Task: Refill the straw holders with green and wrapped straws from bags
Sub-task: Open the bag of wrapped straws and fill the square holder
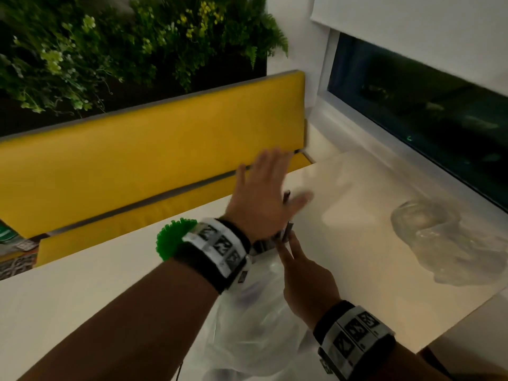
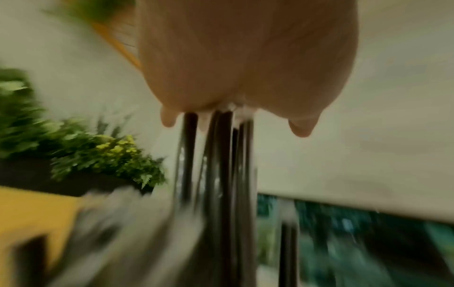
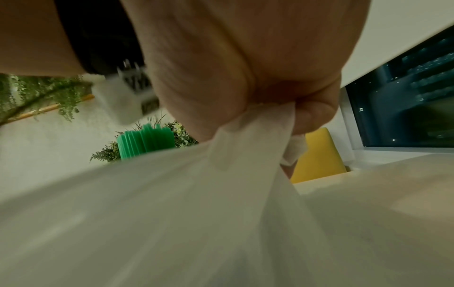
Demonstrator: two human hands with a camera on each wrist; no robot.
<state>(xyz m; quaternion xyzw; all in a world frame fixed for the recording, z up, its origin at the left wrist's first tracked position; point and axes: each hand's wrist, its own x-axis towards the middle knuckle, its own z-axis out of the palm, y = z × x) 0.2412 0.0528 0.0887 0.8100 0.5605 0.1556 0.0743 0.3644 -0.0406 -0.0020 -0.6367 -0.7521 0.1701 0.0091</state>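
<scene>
Your right hand [image 1: 310,284] pinches the plastic bag [image 1: 253,320] at its top. Your left hand [image 1: 264,193], fingers spread flat, presses on dark wrapped straws [image 2: 226,155] standing beneath the palm.

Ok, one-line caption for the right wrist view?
Right hand pinches the translucent plastic bag; bunch of green straws stands behind.

Dim warm light, heavy motion blur, wide-angle distortion at edges.

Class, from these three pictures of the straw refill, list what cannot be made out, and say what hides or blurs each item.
- Holder under the green straws: head view, covered by the left forearm.
- Left hand grip on the dark straws: motion blur in both views.
- Contents of the white bag: cloudy plastic; the right hand pinches its top.
- Clear bag: blurred, contents unreadable.
</scene>
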